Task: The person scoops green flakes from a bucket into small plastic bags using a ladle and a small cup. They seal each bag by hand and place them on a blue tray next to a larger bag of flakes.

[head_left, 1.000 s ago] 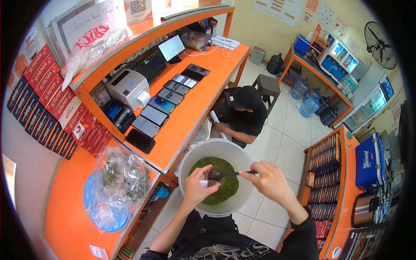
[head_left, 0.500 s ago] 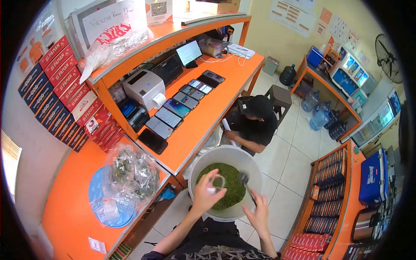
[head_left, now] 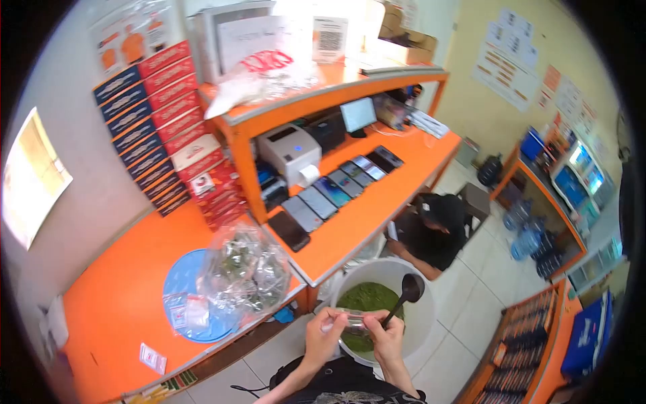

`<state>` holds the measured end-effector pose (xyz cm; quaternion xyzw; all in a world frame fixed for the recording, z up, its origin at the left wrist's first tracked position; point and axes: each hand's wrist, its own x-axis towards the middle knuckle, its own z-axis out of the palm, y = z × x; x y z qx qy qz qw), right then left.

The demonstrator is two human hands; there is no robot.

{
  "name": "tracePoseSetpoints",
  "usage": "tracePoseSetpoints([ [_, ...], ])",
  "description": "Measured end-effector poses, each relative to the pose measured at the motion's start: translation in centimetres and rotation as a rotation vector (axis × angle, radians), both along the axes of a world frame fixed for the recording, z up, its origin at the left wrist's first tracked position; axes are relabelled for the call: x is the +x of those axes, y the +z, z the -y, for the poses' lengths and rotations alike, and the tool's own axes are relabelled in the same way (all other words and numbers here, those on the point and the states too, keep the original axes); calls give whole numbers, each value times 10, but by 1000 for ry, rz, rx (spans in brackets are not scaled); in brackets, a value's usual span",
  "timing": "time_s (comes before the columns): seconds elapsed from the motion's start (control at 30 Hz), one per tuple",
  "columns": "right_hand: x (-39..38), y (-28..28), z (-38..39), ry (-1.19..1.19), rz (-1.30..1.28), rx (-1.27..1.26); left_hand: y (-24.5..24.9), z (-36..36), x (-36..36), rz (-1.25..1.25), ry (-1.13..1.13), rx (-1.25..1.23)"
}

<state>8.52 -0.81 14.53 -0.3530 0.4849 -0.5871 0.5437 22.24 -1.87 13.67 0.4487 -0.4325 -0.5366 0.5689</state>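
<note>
My left hand [head_left: 324, 338] is closed on a small clear container [head_left: 354, 322], held sideways over a large white bucket [head_left: 428, 320]. My right hand [head_left: 388, 340] grips the handle of a black ladle [head_left: 412, 288], and its fingertips meet the container's right end. The ladle's bowl points up and away above the bucket's far right side. Inside the bucket lies a green, finely chopped mass [head_left: 367, 296], partly hidden by my hands. Whether the container holds anything is hard to make out.
A person in black [head_left: 437, 229] sits just beyond the bucket. On the orange counter [head_left: 350, 232] are several phones [head_left: 319, 202] and a label printer [head_left: 289, 151]. To the left, a clear plastic bag [head_left: 245, 273] with green contents rests on a blue round lid [head_left: 182, 273].
My hands have come together at the container. The ladle has risen from the green mass, its bowl now above the bucket. The view has turned left.
</note>
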Motion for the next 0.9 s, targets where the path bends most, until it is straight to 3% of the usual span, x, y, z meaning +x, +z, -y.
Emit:
tracePoseSetpoints([
  [0.1,13,-6,12,142,-21,-50,0,-6,16,45,114,-32],
  [0.2,28,28,30,572,-435,-73,-6,-11,48,159,45,-26],
  [0.23,34,39,37,715,-589,-77,-4,-15,54,208,162,-44],
  [0.3,62,57,51,746,-655,-359,4,-24,64,310,384,-81],
  [0.33,75,66,61,765,-654,-518,2,-24,72,166,532,-151],
  [0.4,116,63,88,642,-666,-691,-13,-29,101,-512,658,-59],
  [0.47,161,47,116,484,-547,-686,-8,-26,122,-783,761,-2],
  [0.5,169,39,119,493,-643,-639,-7,-21,128,-927,803,22],
  [0.57,181,31,123,490,-826,-551,-16,-17,135,-1004,725,-18],
  [0.63,163,27,98,577,-678,-556,-11,-13,133,-1089,679,27],
  [0.7,141,13,73,677,-557,-459,-17,-3,118,-997,638,36],
  [0.8,117,-46,63,505,-367,-324,-26,12,75,-788,593,62],
  [0.9,62,-7,48,434,-431,-143,-17,24,37,-776,475,131],
])
